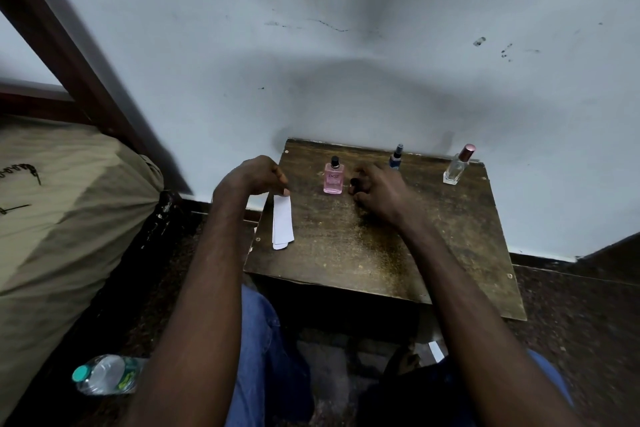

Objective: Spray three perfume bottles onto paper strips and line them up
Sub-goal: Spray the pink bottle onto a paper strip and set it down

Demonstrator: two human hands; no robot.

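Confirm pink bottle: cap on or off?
Off. The pink bottle shows its bare spray nozzle; the right hand holds a dark cap beside it.

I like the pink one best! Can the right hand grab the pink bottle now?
Probably yes. The pink bottle stands right beside the right hand, nothing between them, though its fingers seem to hold a small dark cap.

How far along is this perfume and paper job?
Barely begun. Done: nothing; no strip lies apart on the table. In hand: the left hand pinches the paper strips; the right hand holds a small dark thing, perhaps a cap. Left: spraying the pink bottle, blue bottle and clear bottle, then lining up.
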